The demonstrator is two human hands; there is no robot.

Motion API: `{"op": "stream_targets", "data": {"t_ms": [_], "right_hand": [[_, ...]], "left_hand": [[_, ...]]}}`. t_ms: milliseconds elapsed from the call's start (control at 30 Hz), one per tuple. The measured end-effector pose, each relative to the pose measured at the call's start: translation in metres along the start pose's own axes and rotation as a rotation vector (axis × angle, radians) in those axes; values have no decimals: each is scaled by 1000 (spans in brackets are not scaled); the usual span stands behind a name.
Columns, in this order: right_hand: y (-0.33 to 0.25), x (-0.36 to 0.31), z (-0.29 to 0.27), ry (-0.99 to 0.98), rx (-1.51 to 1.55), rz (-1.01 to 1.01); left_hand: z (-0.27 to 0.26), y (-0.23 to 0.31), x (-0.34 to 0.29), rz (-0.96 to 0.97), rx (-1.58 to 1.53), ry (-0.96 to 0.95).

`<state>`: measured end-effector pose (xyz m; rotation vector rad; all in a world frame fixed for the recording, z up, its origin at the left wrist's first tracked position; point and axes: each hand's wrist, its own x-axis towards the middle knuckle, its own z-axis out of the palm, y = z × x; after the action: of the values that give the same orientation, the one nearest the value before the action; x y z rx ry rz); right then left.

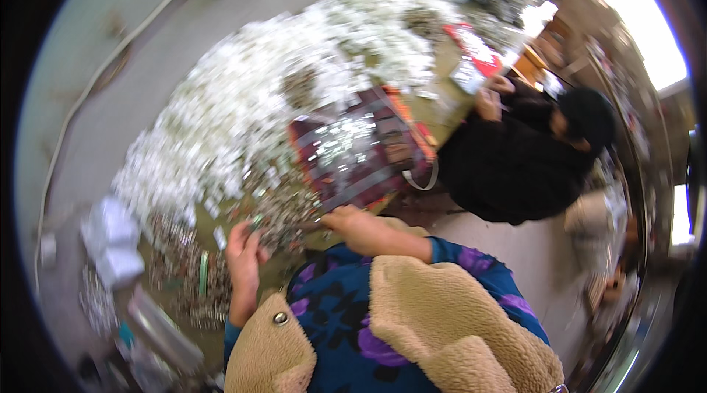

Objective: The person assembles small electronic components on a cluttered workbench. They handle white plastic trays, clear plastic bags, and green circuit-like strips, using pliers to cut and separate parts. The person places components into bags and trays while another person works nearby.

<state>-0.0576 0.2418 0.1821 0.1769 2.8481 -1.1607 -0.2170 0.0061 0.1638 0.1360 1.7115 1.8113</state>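
Note:
My left hand is raised at the near edge of the table, its fingers curled toward the thumb at a small greenish piece too blurred to name. To its right, my right hand reaches across my front with the fingers closed. A dark, thin shape lies at its fingertips; motion blur hides what it is. Both hands are next to a heap of small brownish and metallic pieces. Just beyond my right hand lies a dark red plaid bag with a pile of small shiny pieces on it.
A large mound of small white pieces covers much of the table. At the right, a person in dark clothes works with both hands near a red packet. White bundles and a clear plastic roll are at the left.

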Motion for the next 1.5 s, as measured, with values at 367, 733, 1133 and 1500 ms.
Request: {"op": "stream_targets", "data": {"t_ms": [367, 733, 1133, 1500], "right_hand": [[-37, 42, -1, -79, 123, -224], [-28, 80, 1, -227, -156, -504], [-17, 72, 1, -211, -107, -232], [-17, 76, 3, -344, -198, -360]], "left_hand": [[12, 14, -54, -28, -131, 232], [-7, 7, -64, 28, 80, 223], [-11, 1, -35, -207, -75, 74], [-15, -3, -37, -170, 34, 20]]}}
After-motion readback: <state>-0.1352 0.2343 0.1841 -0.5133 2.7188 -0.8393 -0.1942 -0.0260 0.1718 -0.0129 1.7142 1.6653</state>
